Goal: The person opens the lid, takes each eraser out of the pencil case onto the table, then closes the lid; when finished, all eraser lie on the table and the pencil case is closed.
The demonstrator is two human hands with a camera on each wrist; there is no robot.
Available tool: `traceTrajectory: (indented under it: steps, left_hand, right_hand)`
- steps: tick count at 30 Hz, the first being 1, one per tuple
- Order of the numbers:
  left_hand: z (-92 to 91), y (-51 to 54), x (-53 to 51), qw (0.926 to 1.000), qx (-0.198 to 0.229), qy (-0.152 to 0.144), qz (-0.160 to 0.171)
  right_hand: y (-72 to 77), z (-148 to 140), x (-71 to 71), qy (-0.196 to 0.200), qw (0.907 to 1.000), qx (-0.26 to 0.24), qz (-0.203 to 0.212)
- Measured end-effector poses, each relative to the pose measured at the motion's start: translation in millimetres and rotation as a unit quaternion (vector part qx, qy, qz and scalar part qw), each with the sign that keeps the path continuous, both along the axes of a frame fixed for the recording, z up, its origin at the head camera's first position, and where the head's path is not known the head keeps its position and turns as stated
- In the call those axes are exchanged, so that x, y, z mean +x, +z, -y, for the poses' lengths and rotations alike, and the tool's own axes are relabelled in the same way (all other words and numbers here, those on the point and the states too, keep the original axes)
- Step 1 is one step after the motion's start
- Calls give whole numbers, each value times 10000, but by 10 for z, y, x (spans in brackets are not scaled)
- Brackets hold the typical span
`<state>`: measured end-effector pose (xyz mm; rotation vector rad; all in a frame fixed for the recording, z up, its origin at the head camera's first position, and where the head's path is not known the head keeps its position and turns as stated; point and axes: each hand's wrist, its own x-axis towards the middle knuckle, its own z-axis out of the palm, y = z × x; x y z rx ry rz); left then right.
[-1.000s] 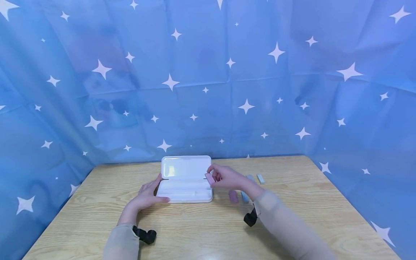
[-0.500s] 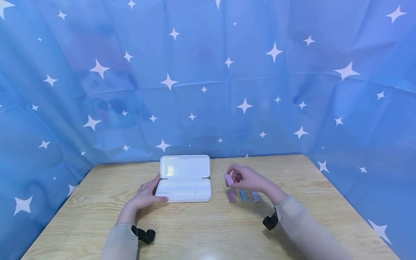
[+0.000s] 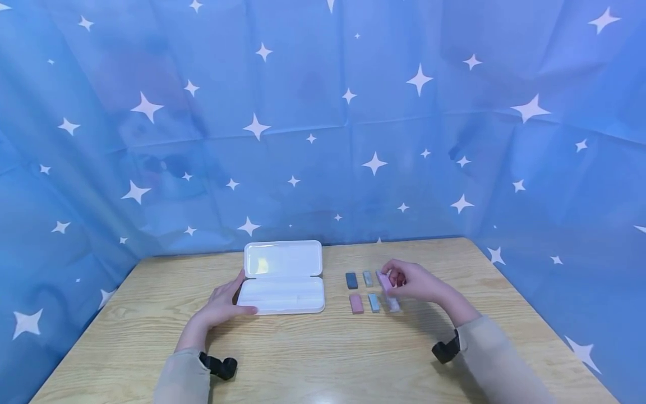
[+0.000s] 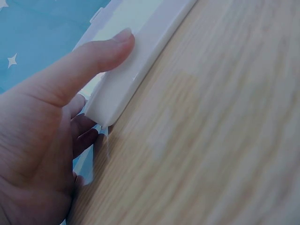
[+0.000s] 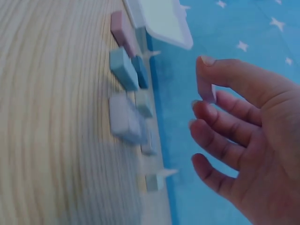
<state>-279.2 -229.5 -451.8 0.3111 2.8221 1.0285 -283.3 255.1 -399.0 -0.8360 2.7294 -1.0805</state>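
Note:
A white pencil case [image 3: 280,306] lies open on the table, its lid [image 3: 284,259] folded back toward the curtain. My left hand [image 3: 222,303] holds the case by its left end, thumb over the front edge and fingers along the side. My right hand [image 3: 416,280] pinches a small pink eraser-shaped block [image 5: 205,89] between thumb and forefinger, clear of the table in the right wrist view. Around it lie similar blocks: dark blue [image 3: 351,280], grey-green [image 3: 368,279], pink [image 3: 356,304], light blue [image 3: 374,303] and pale lilac [image 3: 393,304], the last partly hidden by the held one.
Past the lilac block, the right wrist view shows a whitish block [image 5: 149,143] and a pale green block [image 5: 154,182], which my hand hides from the head view. A blue curtain [image 3: 323,168] with white stars hangs behind the wooden table [image 3: 303,359].
My right hand has carried the pink block from the case's right side to the right, above the row of blocks. Dark blue and grey-green blocks have come into view. The left hand stays on the case.

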Motion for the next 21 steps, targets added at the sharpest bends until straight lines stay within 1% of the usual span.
traceTrajectory:
  steps: [6, 12, 15, 21]
  left_hand:
    - [18, 9, 8, 10000, -6, -23, -13]
    - [25, -18, -9, 10000, 2, -15, -8]
    - [19, -28, -14, 10000, 10, -21, -5]
    - [10, -26, -14, 10000, 17, -12, -8]
  right_hand:
    - [-57, -177, 3, -146, 9998, 56, 93]
    - [-107, -296, 7, -355, 9989, 170, 241]
    - [-119, -350, 18, -496, 9980, 152, 358]
    - [-149, -414, 25, -579, 9968, 64, 542]
